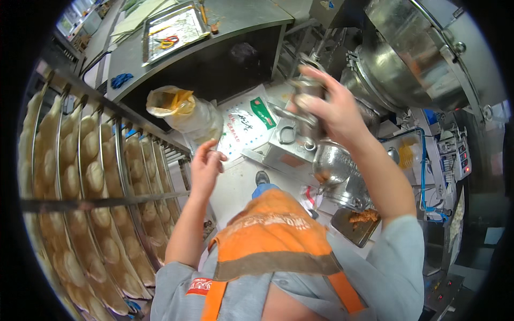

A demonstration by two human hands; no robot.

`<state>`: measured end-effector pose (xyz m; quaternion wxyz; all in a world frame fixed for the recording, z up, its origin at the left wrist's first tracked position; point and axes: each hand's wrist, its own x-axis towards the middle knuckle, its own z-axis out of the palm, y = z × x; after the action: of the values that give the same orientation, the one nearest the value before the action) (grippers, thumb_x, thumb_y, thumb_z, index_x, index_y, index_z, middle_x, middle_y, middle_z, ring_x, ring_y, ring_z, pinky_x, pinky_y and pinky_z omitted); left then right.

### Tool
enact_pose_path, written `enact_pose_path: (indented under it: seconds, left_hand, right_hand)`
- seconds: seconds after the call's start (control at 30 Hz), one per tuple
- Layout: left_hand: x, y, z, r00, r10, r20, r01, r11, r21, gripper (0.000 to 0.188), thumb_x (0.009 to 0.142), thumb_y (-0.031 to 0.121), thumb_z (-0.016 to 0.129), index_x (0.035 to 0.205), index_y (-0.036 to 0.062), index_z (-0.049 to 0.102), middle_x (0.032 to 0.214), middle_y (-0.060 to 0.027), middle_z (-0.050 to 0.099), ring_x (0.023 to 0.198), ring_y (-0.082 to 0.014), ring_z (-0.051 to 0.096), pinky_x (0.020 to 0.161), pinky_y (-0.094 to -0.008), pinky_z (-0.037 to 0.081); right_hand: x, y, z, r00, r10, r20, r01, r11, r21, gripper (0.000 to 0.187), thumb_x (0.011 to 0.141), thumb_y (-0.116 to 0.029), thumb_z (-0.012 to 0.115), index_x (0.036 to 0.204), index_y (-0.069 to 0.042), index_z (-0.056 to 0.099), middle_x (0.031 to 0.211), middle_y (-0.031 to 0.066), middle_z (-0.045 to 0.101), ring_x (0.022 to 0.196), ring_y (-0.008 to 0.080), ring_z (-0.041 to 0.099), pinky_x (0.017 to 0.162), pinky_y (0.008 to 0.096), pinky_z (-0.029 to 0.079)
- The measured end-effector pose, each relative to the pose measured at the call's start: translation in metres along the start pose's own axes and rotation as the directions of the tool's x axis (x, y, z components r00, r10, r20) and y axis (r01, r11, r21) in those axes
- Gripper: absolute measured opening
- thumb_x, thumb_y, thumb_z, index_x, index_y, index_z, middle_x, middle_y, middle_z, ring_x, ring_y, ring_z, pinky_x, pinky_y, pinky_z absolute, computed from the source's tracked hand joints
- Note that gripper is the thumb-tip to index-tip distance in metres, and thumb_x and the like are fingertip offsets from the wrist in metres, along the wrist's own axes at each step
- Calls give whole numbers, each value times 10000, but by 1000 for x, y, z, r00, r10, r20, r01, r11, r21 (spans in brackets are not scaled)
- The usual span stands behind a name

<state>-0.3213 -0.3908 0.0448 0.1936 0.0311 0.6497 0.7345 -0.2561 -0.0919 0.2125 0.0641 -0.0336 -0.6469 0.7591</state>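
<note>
My right hand (340, 109) is raised over a small steel machine (292, 147) on the floor. Its thumb and fingers close round a blurred, shiny steel cylindrical part (309, 115); whether that part is joined to the machine I cannot tell. To the left, my left hand (206, 168) hangs in the air with loosely bent fingers that stand apart, and nothing shows in it. Close beyond it stands a tall clear plastic bag (206, 120) with a yellowish inner bag (179, 100) at its mouth.
A rack (104, 202) of trays with pale dough pieces fills the left. Beyond stands a steel table (241, 24) with a tray (174, 35) and scissors (167, 41). At right are a large steel mixer (375, 69), a steel pot (332, 160) and a dark tray (345, 232) holding orange-brown food.
</note>
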Motion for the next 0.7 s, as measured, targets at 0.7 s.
enact_pose_path:
  seconds: [0.7]
  left_hand:
    - [314,-69,-119,937,-336,-94,341,939,43,374,906,19,490,1277,-29,503,817,-68,651,593,-102,560,556,-249,474]
  right_hand:
    - [601,183,160,969,244,30,-243,969,-35,598,774,-34,763,1297,42,482,1052,133,633,836,205,652,673,390,594]
